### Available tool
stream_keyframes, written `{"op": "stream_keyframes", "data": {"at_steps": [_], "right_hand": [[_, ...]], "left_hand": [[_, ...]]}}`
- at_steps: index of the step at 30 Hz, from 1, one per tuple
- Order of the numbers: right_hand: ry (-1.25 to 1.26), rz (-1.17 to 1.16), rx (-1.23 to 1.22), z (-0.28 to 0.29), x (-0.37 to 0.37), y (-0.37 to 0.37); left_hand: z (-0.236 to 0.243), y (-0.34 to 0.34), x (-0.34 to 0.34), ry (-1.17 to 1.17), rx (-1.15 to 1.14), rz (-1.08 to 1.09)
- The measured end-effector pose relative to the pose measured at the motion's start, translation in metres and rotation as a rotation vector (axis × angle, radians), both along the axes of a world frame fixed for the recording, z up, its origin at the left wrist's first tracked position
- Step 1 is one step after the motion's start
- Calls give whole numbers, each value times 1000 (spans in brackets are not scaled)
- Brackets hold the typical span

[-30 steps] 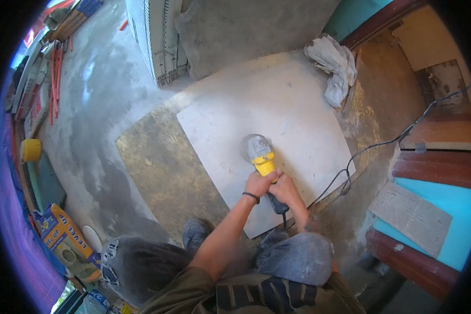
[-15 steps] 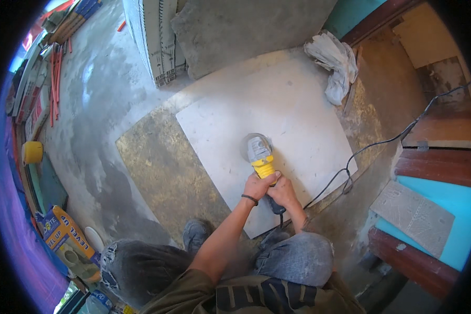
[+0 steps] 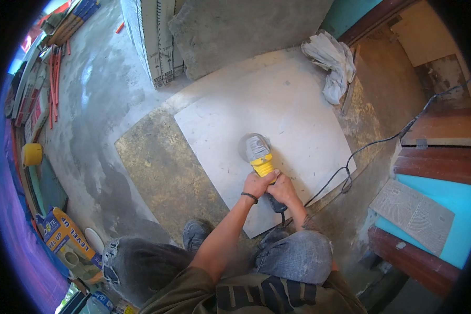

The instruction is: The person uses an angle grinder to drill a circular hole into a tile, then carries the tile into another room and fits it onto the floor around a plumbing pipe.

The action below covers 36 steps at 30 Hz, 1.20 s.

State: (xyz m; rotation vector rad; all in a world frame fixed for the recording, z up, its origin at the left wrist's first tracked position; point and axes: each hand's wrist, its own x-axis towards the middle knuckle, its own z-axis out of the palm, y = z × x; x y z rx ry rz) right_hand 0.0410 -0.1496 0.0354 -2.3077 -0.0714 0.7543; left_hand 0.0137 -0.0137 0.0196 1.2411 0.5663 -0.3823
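A yellow and grey angle grinder [image 3: 261, 161] is gripped by both my hands, its head pointing away from me. My left hand [image 3: 257, 184] wraps round the yellow body from the left. On the right, my right hand [image 3: 283, 188] closes round the body beside it, the two hands touching. The round disc at the grinder's head is over a large pale tile [image 3: 214, 131], near its middle; whether it touches the surface I cannot tell. From the black rear end a dark cord [image 3: 371, 146] runs off to the right.
The tile lies on a stained board [image 3: 157, 152]. Beyond it lean a grey slab [image 3: 246, 31] and boxes [image 3: 165, 47]. A crumpled white bag [image 3: 332, 63] rests at the tile's far right corner. A ridged tile piece [image 3: 413, 214] lies at right; a purple-orange sack [image 3: 68, 235] stands at left.
The view has shifted very slightly. Both hands keep their grip, and the grinder stays at nearly the same place on the tile.
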Motion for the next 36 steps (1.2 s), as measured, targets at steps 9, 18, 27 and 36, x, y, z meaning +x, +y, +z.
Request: {"op": "stream_keyframes", "data": {"at_steps": [9,18,27,36], "right_hand": [[101,105,24,38,16,10],[-195,-148,25,91,-54,-33],[-354,-146,137,93,-43,-63],[-205,-40,189,10,-28,-1]], "left_hand": [[1,1,2,178,-57,41],[70,-49,-35,-219,-290,46],[92,-69,-20,-285,-16,-40],[-2,-7,-21,-172,12,8]]}}
